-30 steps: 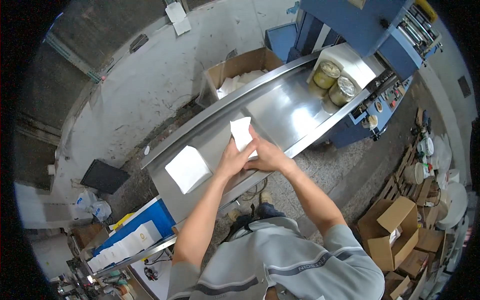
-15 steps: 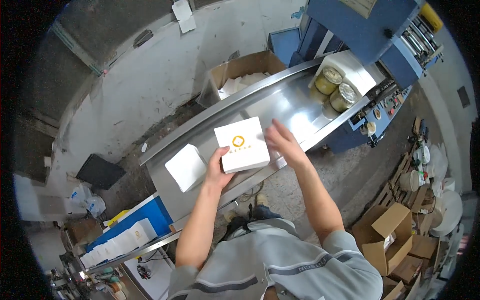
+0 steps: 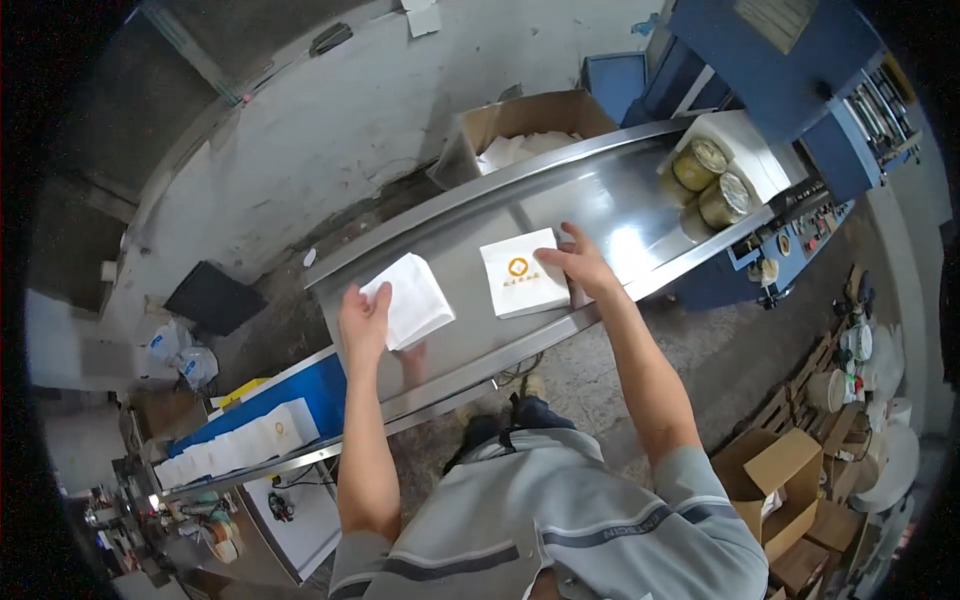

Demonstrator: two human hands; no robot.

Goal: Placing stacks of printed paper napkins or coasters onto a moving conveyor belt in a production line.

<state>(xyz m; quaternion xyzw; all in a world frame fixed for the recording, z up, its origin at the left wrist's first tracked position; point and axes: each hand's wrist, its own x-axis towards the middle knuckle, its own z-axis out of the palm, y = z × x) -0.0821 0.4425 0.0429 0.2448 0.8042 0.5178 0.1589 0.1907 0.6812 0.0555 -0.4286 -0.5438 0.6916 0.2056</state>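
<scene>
A white napkin stack with a gold ring mark (image 3: pixel 522 273) lies flat on the steel table (image 3: pixel 590 195). My right hand (image 3: pixel 578 264) rests on its right edge, fingers spread over the corner. A second, plain white napkin stack (image 3: pixel 415 298) lies to the left on the same table. My left hand (image 3: pixel 366 316) touches its left edge, fingers laid on it.
An open cardboard box (image 3: pixel 520 135) with white sheets stands behind the table. Two tape rolls (image 3: pixel 712 183) sit on a white block by the blue machine (image 3: pixel 790 70). A blue tray with a row of white packs (image 3: pixel 235 440) is at lower left. Cardboard boxes (image 3: pixel 780 480) lie at right.
The marked stack, held up in both hands half a second ago, now lies on the table. My left hand has moved left onto the plain stack.
</scene>
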